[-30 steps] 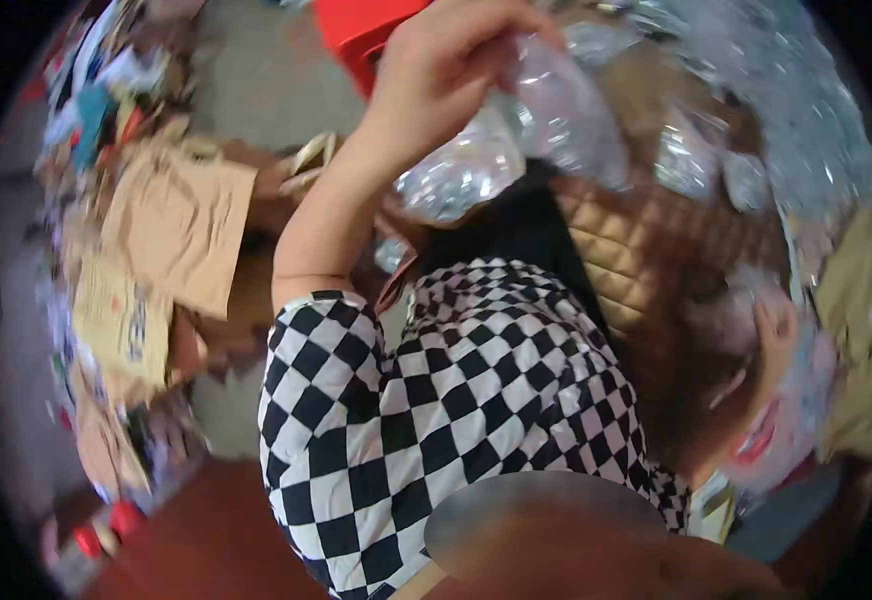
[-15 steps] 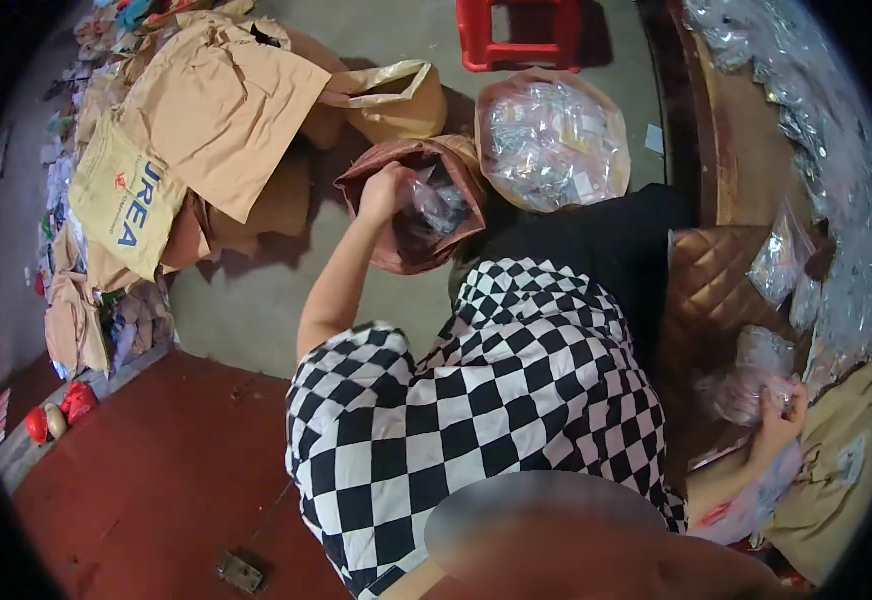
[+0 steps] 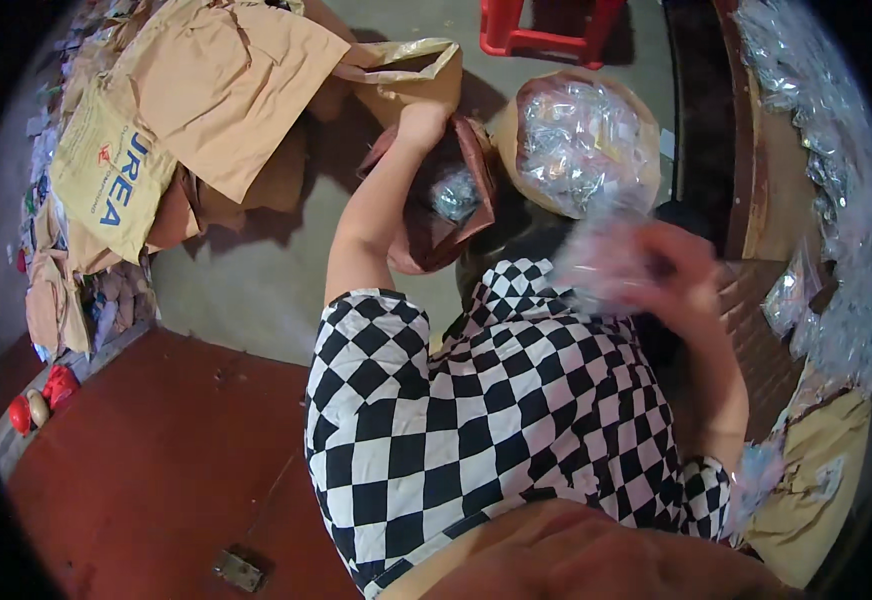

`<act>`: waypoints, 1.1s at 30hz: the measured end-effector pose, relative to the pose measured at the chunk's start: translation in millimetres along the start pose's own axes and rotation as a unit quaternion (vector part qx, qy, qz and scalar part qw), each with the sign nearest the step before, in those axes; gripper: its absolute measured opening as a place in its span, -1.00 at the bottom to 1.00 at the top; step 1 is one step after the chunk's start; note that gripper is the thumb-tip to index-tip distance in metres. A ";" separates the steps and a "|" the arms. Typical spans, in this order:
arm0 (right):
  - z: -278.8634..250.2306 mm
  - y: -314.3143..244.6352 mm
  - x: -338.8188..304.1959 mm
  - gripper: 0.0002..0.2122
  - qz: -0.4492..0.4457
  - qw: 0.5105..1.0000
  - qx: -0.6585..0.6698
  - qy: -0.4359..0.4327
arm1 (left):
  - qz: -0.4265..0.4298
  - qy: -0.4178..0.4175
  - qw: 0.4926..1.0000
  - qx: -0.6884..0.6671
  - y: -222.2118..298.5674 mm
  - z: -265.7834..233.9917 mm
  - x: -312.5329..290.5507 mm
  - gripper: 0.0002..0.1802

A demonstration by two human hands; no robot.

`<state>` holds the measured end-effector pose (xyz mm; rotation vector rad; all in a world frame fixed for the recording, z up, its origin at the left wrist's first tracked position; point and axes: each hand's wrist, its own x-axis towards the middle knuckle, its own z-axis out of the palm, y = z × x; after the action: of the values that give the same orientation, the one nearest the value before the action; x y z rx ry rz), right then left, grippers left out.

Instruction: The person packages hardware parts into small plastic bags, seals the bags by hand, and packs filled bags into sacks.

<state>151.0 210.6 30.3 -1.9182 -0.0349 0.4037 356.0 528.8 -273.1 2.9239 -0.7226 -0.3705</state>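
Observation:
My left hand (image 3: 423,126) is at the far rim of a reddish-brown sack (image 3: 484,190), closed on its edge, with the fingertips partly hidden. Inside the sack lies a clear plastic packet (image 3: 454,194) with grey contents. My right hand (image 3: 678,268), smeared by motion, is closed on clear plastic packets (image 3: 601,262) with pinkish contents. It holds them above my lap, to the right of the brown sack. Just beyond them stands a round tan sack (image 3: 512,150) filled with shiny clear packets (image 3: 581,140).
A heap of tan sacks (image 3: 231,90) and a yellow printed sack (image 3: 111,180) lie at the left. An upright yellowish sack (image 3: 426,85) stands behind the brown one. A red stool (image 3: 546,42) is at the far side. Many clear packets (image 3: 846,180) line the right.
My right hand has come from the far right toward the sacks, carrying the clear packets. My left hand has moved from inside the brown sack to its far rim.

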 end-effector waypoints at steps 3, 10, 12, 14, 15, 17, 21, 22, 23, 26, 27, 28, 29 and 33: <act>59.5 23.6 53.6 -0.67 -0.257 0.956 -0.110 -0.089 | 0.102 0.041 0.994 0.021 7.9 -15.7 26.9 -0.78; 159.2 41.2 133.7 -0.68 -0.352 0.891 -0.110 -0.265 | 0.164 -0.071 0.979 0.094 -21.4 -24.7 42.9 -0.80; 174.7 60.8 153.3 -0.70 -0.352 0.895 -0.158 -0.223 | 0.168 -0.079 0.977 0.108 -14.0 -31.7 46.4 -0.80; 175.7 96.8 165.9 -0.67 -0.330 0.906 -0.191 -0.186 | 0.176 -0.088 0.973 0.120 -6.6 -33.9 50.1 -0.81; 168.4 111.1 168.8 -0.66 -0.329 0.918 -0.211 -0.061 | 0.169 -0.069 0.978 0.104 -5.7 -33.3 50.3 -0.81; 138.0 109.8 161.2 -0.63 -0.275 0.939 -0.202 0.042 | 0.165 -0.053 0.981 0.087 -8.8 -27.7 48.5 -0.81; 12.0 91.0 87.4 -0.69 -0.201 0.945 -0.251 0.066 | 0.101 0.060 0.993 0.026 -3.1 -21.2 36.0 -0.77; -23.1 91.7 56.6 -0.68 -0.218 0.927 -0.286 0.107 | 0.077 0.032 0.996 0.018 4.8 -25.8 40.7 -0.74; -49.9 85.4 26.6 -0.67 -0.139 0.918 -0.322 0.186 | 0.064 -0.003 0.997 0.031 8.0 -25.1 38.3 -0.70; -122.5 97.7 -54.4 -0.57 0.038 0.870 -0.297 0.392 | -0.022 0.001 1.000 -0.019 6.6 -29.0 5.1 -0.70; -144.2 97.0 -83.4 -0.57 0.052 0.855 -0.312 0.411 | 0.062 0.156 0.985 -0.024 -13.3 -14.7 -11.6 -0.63; -162.8 104.6 -116.2 -0.47 0.093 0.832 -0.305 0.453 | 0.053 0.183 0.981 -0.044 6.2 -31.1 -18.5 -0.49; -173.6 106.7 -149.2 -0.37 0.128 0.807 -0.294 0.496 | 0.038 0.199 0.976 -0.080 31.7 -55.5 -30.1 -0.38; -180.5 116.9 -209.9 -0.09 0.188 0.831 -0.337 0.401 | -0.165 0.226 0.960 0.008 7.8 -20.5 -117.3 0.09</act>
<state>-12.8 -41.2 36.8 -2.6658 0.8732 -0.2397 257.3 578.1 -227.5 2.9679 -0.1756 0.2794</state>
